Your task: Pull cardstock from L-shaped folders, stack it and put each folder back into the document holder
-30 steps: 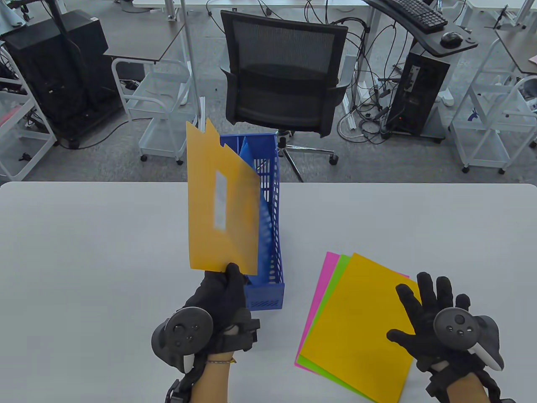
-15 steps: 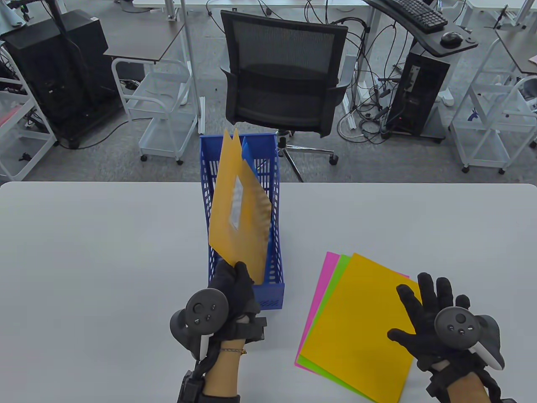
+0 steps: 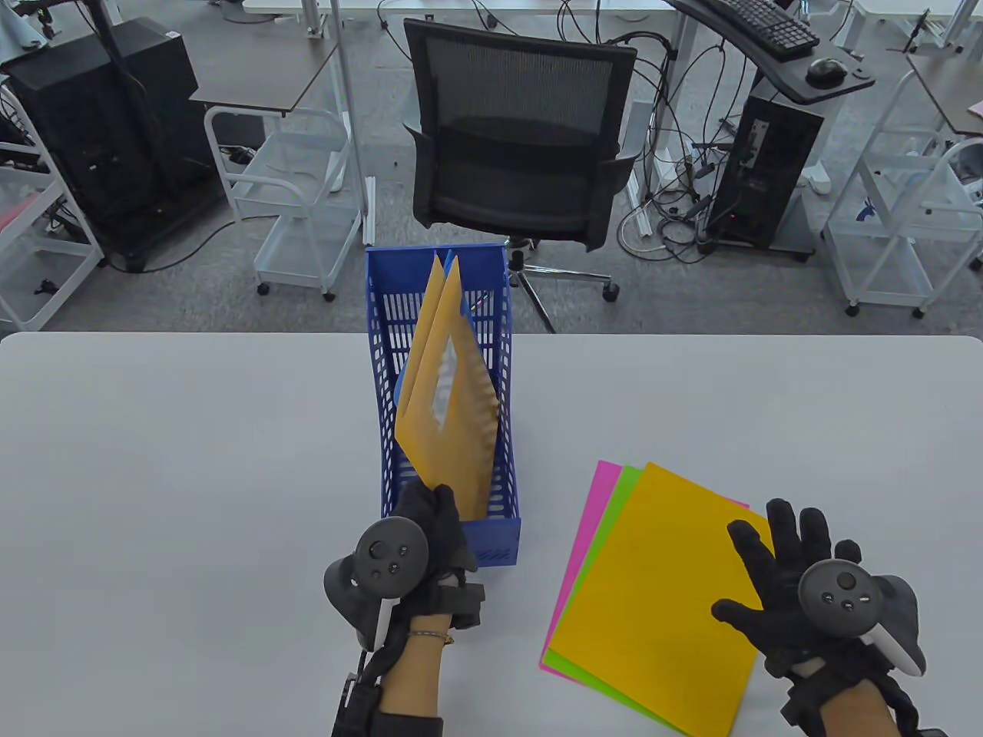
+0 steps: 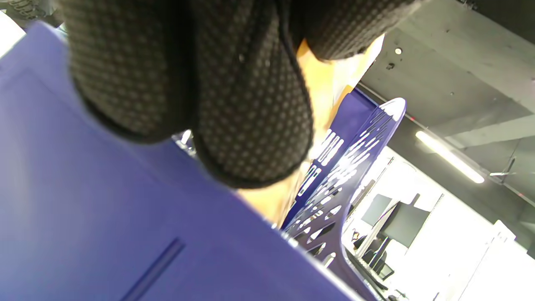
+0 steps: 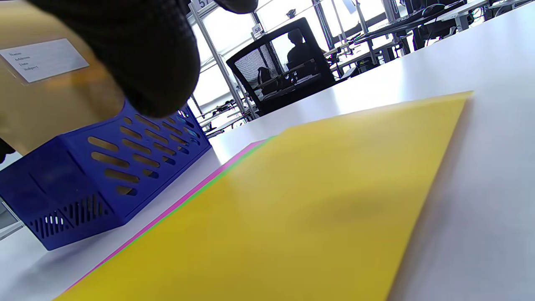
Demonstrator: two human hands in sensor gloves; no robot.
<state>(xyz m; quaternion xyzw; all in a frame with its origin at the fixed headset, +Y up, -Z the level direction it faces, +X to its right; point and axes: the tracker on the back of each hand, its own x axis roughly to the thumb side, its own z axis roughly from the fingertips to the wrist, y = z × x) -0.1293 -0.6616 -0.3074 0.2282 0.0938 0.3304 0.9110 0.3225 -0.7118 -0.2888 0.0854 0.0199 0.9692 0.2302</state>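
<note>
A blue perforated document holder (image 3: 503, 368) (image 5: 104, 175) stands at the table's middle. An orange translucent L-shaped folder (image 3: 449, 414) (image 4: 317, 83) with a white label stands tilted inside it. My left hand (image 3: 431, 513) pinches the folder's near bottom corner, at the holder's front wall. To the right lies the cardstock stack (image 3: 653, 591) (image 5: 292, 217): yellow on top, green and pink edges showing beneath. My right hand (image 3: 783, 560) lies flat on the stack's right part, fingers spread. In the left wrist view my gloved fingers (image 4: 250, 108) fill the top, over the holder's blue wall (image 4: 83, 209).
The grey table (image 3: 153, 476) stretches left and right of the holder. A black office chair (image 3: 522, 138) stands beyond the far edge. White carts, desks and computer towers stand farther back.
My left hand has moved right and down, bringing the orange folder from outside the holder's left side into the holder. The right hand has stayed on the stack.
</note>
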